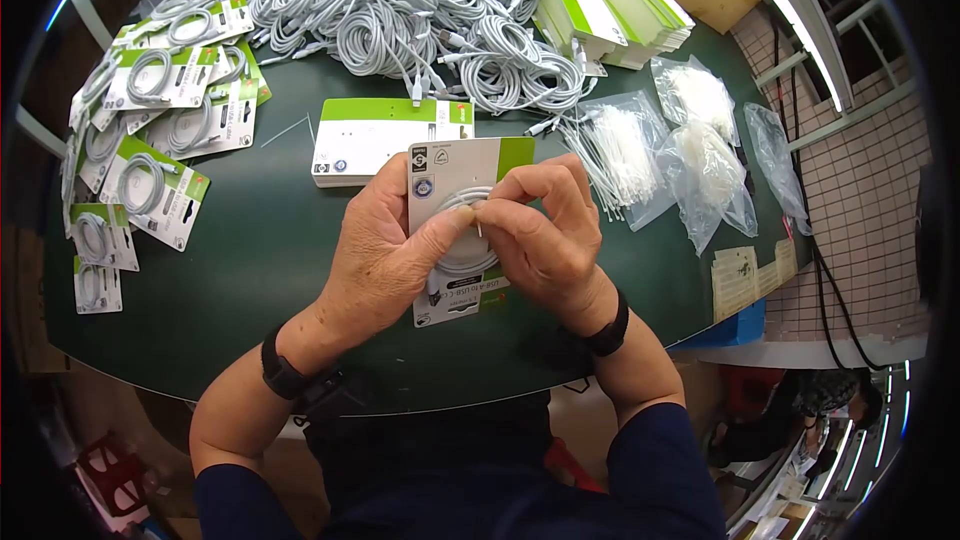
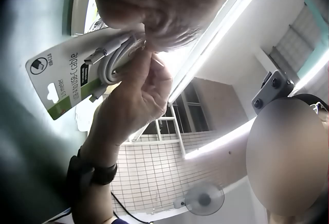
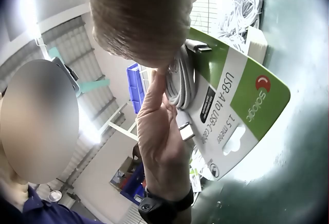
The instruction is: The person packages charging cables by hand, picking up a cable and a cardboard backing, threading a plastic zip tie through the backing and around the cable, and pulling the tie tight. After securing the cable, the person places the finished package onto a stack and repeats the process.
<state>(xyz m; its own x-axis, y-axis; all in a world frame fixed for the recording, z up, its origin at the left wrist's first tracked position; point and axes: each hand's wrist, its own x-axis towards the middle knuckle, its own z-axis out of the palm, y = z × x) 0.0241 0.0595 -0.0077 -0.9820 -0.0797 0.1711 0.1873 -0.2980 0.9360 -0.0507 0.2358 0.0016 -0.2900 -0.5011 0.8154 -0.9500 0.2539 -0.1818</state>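
Observation:
A white-and-green retail card [image 1: 486,152] printed "USB-A to USB-C cable" carries a coiled white USB cable [image 1: 462,261] on its face. My left hand [image 1: 372,250] grips the card from its left side, the thumb lying across the coil. At the top of the coil my right hand [image 1: 548,232] pinches a thin white cable tie [image 1: 480,231], its fingertips meeting the left thumb. In the right wrist view, a metal plug [image 3: 186,131] of the cable shows beside the card's lower half. The card's back is hidden.
Behind the hands lies a stack of cards [image 1: 345,130]. A large heap of coiled cables [image 1: 380,35] covers the back. Carded cables [image 1: 150,190] pile up at left. Bags of white ties [image 1: 705,180] and more card stacks [image 1: 580,15] stand at right on the green table [image 1: 270,280].

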